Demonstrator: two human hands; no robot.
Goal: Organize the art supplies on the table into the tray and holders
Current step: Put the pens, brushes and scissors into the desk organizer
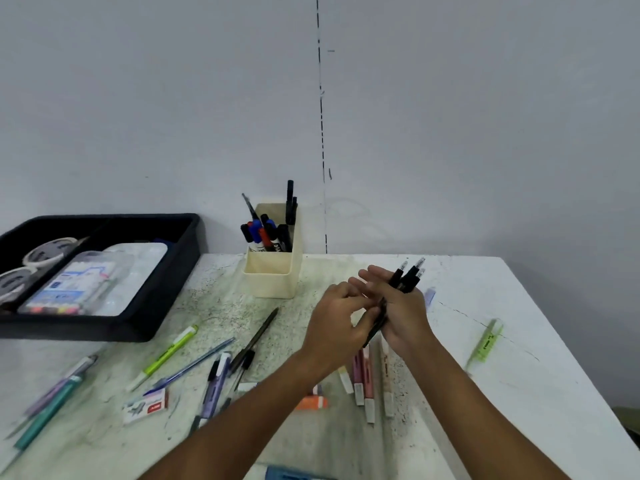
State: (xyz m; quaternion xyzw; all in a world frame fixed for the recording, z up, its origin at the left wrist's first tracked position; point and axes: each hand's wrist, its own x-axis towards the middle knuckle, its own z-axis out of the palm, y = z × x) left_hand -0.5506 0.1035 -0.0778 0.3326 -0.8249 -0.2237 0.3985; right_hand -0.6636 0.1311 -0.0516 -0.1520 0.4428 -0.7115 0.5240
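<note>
Gripped in both hands, right [403, 311] and left [337, 322]: black pens [403, 280].

The scene is lit softly and evenly with only faint shadows, glare is seen on the plastic pack [86, 282] in the tray [166, 306], and edges are bent and blurred by the wide lens.

Both forearms reaching forward, left hand [337, 318] fingers curled, right hand [401, 306] fingers gripping, hands touching
</note>
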